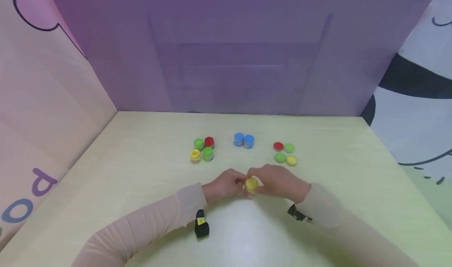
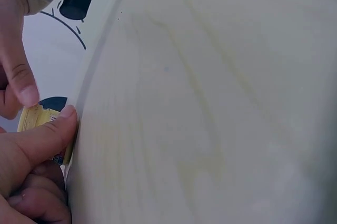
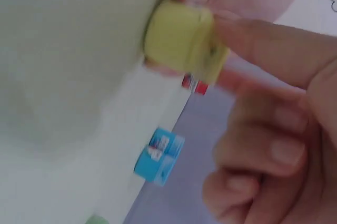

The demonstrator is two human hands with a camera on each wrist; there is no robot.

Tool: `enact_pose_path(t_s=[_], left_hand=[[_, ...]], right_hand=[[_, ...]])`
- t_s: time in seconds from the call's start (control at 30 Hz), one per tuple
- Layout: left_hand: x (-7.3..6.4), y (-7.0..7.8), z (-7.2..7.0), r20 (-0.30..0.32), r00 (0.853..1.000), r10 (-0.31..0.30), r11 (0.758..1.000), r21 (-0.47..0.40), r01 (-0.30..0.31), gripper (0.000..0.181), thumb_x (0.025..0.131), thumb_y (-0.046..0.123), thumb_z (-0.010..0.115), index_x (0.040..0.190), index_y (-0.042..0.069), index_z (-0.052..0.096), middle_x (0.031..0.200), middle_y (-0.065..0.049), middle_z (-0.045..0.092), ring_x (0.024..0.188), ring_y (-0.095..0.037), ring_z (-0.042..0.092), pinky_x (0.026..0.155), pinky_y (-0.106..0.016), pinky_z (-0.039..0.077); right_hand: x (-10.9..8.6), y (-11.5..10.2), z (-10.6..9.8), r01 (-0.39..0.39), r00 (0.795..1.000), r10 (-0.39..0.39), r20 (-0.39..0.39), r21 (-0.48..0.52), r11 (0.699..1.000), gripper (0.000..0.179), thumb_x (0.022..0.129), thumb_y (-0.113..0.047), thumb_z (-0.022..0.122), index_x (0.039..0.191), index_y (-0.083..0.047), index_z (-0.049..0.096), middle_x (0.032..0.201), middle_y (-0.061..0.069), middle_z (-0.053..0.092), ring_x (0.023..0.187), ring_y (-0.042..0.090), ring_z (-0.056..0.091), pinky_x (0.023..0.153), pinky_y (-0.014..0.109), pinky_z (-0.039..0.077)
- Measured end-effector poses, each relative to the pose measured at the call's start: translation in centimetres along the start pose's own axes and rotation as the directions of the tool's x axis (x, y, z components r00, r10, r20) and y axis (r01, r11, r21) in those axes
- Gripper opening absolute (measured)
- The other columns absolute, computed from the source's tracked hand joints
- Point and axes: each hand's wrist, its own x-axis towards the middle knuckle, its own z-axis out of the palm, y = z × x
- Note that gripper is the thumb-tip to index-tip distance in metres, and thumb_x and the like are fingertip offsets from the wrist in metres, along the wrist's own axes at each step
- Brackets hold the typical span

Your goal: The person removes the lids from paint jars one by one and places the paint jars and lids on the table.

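A small yellow tub with a yellow lid stands between the two hands over the near middle of the table. My left hand grips the tub's body, its thumb pressed along the side in the left wrist view. From the right, my right hand pinches the lid with thumb and forefinger. The right wrist view shows the yellow tub tilted and slightly blurred, with curled right fingers below. Whether the lid is loose cannot be told.
Left of centre stand several small tubs: green, red and yellow. Two blue tubs stand side by side farther back. To the right lie several flat lids: red, green and yellow. A purple wall borders the back.
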Motion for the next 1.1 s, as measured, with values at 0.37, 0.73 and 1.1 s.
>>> enact_pose_path(t_s=[0.37, 0.73, 1.1], left_hand=[[0.2, -0.2, 0.1, -0.023, 1.000, -0.017, 1.000, -0.013, 0.017, 0.030, 0.075, 0.015, 0.078, 0.104, 0.022, 0.072, 0.101, 0.007, 0.068, 0.092, -0.010, 0.056, 0.089, -0.035, 0.043], [0.4, -0.4, 0.1, -0.009, 1.000, 0.008, 1.000, -0.021, -0.008, 0.027, 0.076, 0.014, 0.077, 0.102, 0.020, 0.073, 0.100, 0.006, 0.069, 0.096, -0.010, 0.058, 0.094, -0.037, 0.042], [0.2, -0.2, 0.0, -0.005, 1.000, -0.006, 1.000, -0.021, 0.006, 0.031, 0.076, 0.014, 0.078, 0.106, 0.022, 0.072, 0.069, 0.000, 0.051, 0.067, -0.014, 0.044, 0.063, -0.026, 0.035]], right_hand=[[0.2, -1.9, 1.3, -0.313, 0.945, 0.314, -0.091, 0.028, 0.950, 0.041, 0.084, -0.039, 0.068, 0.063, -0.012, 0.046, 0.054, -0.002, 0.040, 0.048, 0.011, 0.037, 0.044, 0.023, 0.029], [0.4, -1.9, 1.5, -0.300, 0.949, 0.300, -0.093, 0.009, 0.954, 0.038, 0.083, -0.037, 0.070, 0.068, -0.011, 0.048, 0.057, -0.001, 0.043, 0.051, 0.012, 0.040, 0.046, 0.022, 0.031], [0.2, -1.4, 0.3, -0.173, 0.985, 0.173, 0.002, -0.007, 0.985, 0.022, 0.083, -0.022, 0.072, 0.081, -0.012, 0.052, 0.063, -0.005, 0.047, 0.058, 0.011, 0.042, 0.055, 0.023, 0.038]])
